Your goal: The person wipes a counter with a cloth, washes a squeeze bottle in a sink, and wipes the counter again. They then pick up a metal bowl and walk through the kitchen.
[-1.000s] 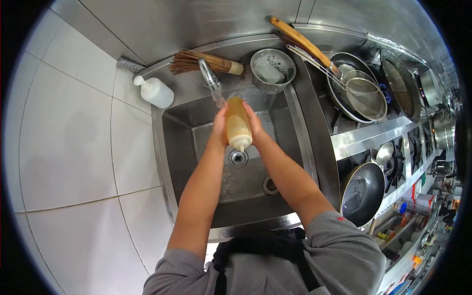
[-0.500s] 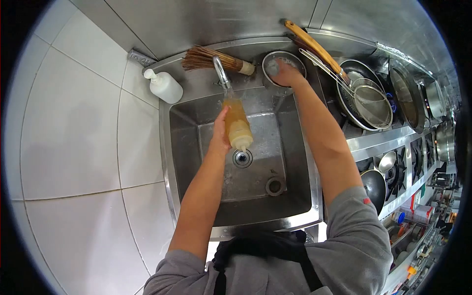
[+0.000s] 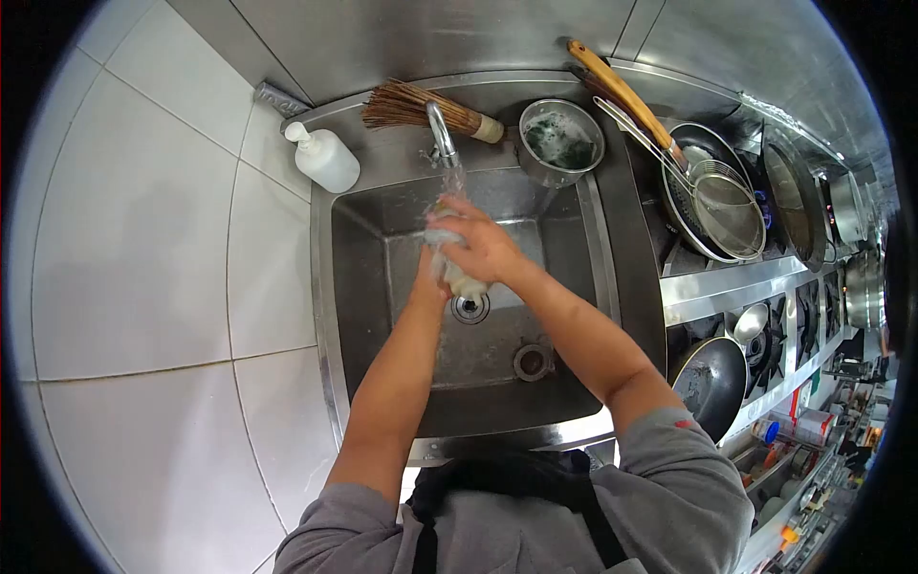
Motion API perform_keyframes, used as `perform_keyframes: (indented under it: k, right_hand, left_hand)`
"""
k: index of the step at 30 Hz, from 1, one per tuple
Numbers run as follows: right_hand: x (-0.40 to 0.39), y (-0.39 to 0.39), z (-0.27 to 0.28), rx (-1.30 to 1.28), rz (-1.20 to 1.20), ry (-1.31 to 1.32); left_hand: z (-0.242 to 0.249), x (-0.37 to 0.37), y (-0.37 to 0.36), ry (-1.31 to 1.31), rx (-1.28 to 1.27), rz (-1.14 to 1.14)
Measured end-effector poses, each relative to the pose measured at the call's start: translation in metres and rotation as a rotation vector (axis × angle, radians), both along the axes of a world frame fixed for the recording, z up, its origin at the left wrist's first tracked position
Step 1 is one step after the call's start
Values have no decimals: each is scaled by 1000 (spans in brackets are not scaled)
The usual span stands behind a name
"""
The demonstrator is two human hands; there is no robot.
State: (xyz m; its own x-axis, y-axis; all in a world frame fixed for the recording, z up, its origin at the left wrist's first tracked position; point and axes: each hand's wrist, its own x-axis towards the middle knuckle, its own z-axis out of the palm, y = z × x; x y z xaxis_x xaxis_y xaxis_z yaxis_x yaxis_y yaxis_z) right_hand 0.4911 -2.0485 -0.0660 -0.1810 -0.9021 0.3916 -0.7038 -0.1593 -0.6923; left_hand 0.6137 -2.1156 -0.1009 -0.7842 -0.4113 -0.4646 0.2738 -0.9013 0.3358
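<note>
Both my hands are together over the sink, below the running faucet [image 3: 441, 134]. My left hand [image 3: 432, 275] grips a squeeze bottle [image 3: 466, 285] from the left and underneath; its pale nozzle end points toward me over the drain [image 3: 470, 308]. Pressed over the top of the bottle is my right hand [image 3: 483, 247], fingers closed round a pale, soft-looking wad [image 3: 440, 236] whose kind I cannot make out. Most of the bottle's body is hidden by my hands. Water splashes onto its far end.
A metal bowl [image 3: 557, 175] of foamy water with something dark green stands at the sink's back right corner. A twig brush [image 3: 435, 107] and a white pump bottle [image 3: 328, 161] lie or stand behind the sink [image 3: 608, 258]. Strainer [image 3: 729, 215] and pans [image 3: 712, 387] are at right.
My right hand has left the metal bowl and come down and left onto the squeeze bottle, bringing the pale wad. Water now runs from the faucet. My left hand still holds the bottle.
</note>
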Motion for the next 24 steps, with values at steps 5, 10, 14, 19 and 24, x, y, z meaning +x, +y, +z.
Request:
perform_keyframes:
  k: [5,10,14,19,24]
  right_hand:
    - [1,-14,-7,591,-247,-563]
    - [37,16,-42,-128,138,-67]
    - [15,-7,-60,-56,11,-213]
    - [2,-3,-54,576,-362,-715]
    - [51,39,-1,174,-186,-690]
  left_hand:
    - [-38,19,6,251,10,-222]
    - [-40,32,-1,-10,26,113]
    - [-17,29,24,-212,-250,95]
    - [-14,29,10,178,-14,-19]
    - [6,27,-6,-120,-139,146]
